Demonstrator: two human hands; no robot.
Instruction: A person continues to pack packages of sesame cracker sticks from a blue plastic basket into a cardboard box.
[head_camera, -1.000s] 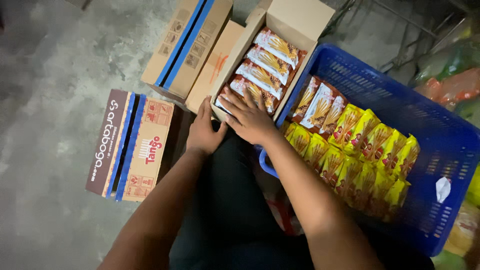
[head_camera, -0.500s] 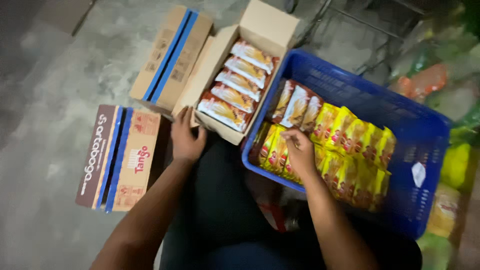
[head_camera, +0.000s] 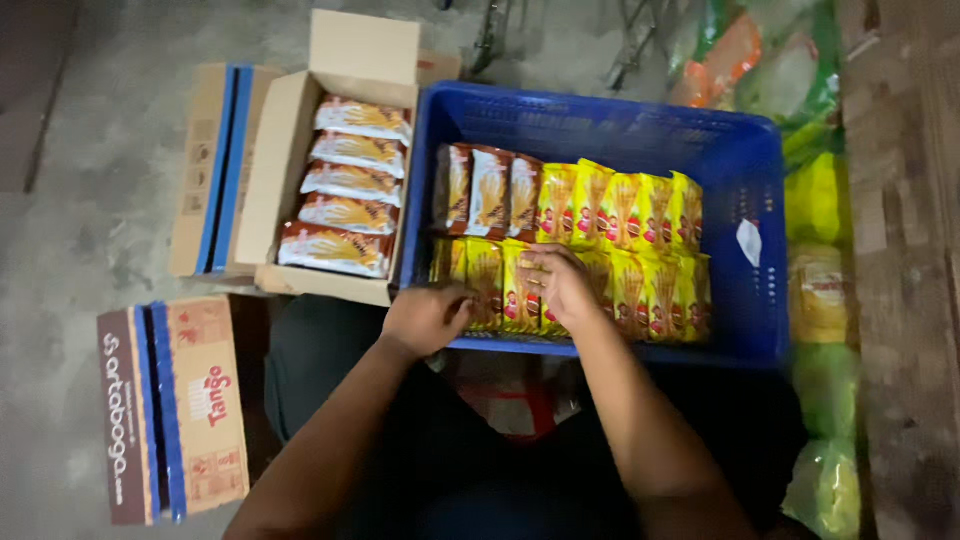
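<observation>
On the grey concrete floor (head_camera: 90, 150) sit three cardboard boxes (head_camera: 175, 405) and a blue crate (head_camera: 740, 160).
</observation>
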